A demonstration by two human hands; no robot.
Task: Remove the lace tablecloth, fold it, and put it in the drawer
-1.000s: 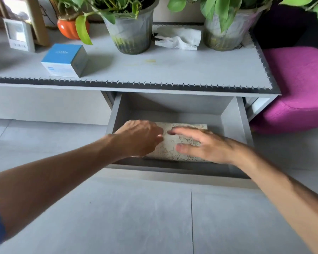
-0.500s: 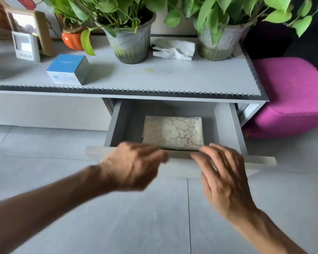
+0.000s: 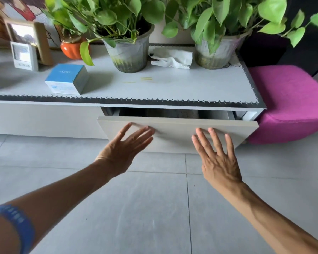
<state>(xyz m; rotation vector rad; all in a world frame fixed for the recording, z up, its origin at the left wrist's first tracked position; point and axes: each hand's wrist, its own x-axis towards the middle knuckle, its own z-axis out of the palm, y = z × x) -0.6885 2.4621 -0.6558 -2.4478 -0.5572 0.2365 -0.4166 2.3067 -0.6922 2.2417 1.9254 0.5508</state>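
Both hands, left hand (image 3: 124, 150) and right hand (image 3: 218, 158), press flat, fingers spread, on the drawer (image 3: 176, 132) front beneath the counter (image 3: 173, 87) edge. The panel looks rigid and light; palms near its top edge should suffice.

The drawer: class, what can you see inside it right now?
Almost nothing: the drawer is nearly closed, leaving a dark gap below the cabinet top. Its front panel hides any contents.

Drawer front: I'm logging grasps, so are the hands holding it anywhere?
Nothing is held. Left hand and right hand are flat, fingertips at the drawer front.
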